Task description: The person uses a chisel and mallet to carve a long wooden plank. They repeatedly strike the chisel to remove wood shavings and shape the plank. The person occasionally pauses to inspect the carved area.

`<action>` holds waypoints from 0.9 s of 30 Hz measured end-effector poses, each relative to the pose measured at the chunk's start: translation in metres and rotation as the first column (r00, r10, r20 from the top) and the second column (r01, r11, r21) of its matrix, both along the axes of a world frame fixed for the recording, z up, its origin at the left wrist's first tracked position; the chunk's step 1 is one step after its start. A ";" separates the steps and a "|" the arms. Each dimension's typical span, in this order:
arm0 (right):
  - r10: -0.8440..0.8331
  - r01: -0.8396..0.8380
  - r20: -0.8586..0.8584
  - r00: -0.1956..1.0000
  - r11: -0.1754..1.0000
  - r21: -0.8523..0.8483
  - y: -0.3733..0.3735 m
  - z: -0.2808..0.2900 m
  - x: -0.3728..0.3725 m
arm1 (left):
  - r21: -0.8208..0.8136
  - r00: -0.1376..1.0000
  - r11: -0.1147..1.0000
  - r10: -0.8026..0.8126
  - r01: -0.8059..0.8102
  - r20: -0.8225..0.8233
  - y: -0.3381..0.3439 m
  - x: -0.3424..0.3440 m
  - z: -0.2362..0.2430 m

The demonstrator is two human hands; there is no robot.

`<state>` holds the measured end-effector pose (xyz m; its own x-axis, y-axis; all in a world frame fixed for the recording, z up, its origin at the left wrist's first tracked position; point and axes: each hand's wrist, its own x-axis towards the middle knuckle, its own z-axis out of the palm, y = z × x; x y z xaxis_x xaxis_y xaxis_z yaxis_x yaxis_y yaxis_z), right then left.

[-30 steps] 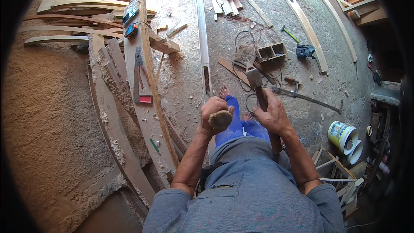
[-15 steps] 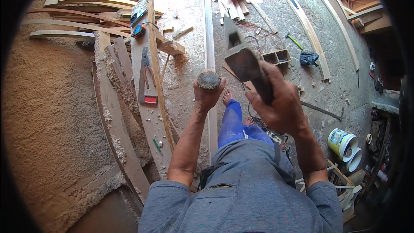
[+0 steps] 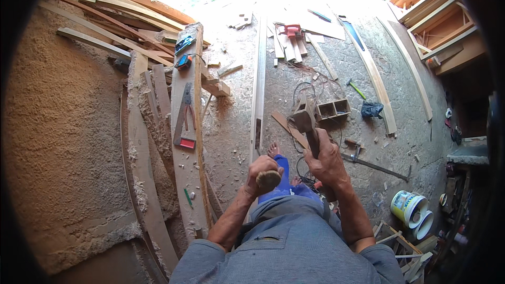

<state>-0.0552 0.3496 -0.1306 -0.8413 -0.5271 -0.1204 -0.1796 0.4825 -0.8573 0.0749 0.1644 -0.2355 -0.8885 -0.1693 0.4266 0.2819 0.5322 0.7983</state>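
My left hand (image 3: 261,174) is wrapped round a wooden-handled chisel (image 3: 269,180), whose round, battered butt faces up; its blade is hidden below the fist. Beneath and beyond that hand runs a long pale timber (image 3: 260,63) with a dark rectangular slot (image 3: 258,132) cut in it. Over to the right, my right hand (image 3: 326,160) grips the short handle of a hammer-like tool (image 3: 305,121) with a blocky, dark head. This head is raised, apart from the chisel, and its exact kind is unclear.
On the left, a plank (image 3: 185,179) carries a try square (image 3: 182,118), pliers (image 3: 190,115) and a tape measure (image 3: 183,62). A divided wooden box (image 3: 333,109), green-handled hammer (image 3: 356,89), clamp bar (image 3: 376,167) and white buckets (image 3: 407,208) lie right. Boards (image 3: 105,13) are stacked far left.
Both hands sit lower in the picture. The right-hand tool has moved down from its higher position, and the whole view has shifted, bringing the slot in the timber into sight.
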 end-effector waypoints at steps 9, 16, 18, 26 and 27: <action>-0.054 0.043 0.149 0.987 0.996 0.078 0.040 -0.048 0.016 | 0.073 0.971 0.969 0.237 -0.235 -0.020 -0.024 -0.067 0.033; -0.104 0.050 0.409 0.907 0.989 0.139 0.035 -0.063 0.023 | 0.121 0.944 0.936 0.330 -0.330 0.020 -0.088 -0.142 0.020; -0.103 0.046 0.408 0.907 0.988 0.147 0.033 -0.063 0.021 | 0.001 0.945 0.949 0.314 -0.316 -0.095 -0.080 -0.140 0.014; -0.082 0.015 0.402 0.912 0.986 0.166 0.022 -0.073 0.013 | 0.284 0.943 0.911 0.236 -0.299 0.235 -0.107 -0.181 -0.021; -0.071 -0.001 0.400 0.914 0.984 0.177 0.020 -0.074 0.013 | 0.251 0.947 0.924 0.235 -0.288 0.220 -0.108 -0.183 -0.022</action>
<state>-0.0423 0.3697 -0.2046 -0.7196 -0.4392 -0.5378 0.1834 0.6267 -0.7573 -0.1080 0.0560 -0.2575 -0.8539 -0.4937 0.1647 -0.0012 0.3182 0.9480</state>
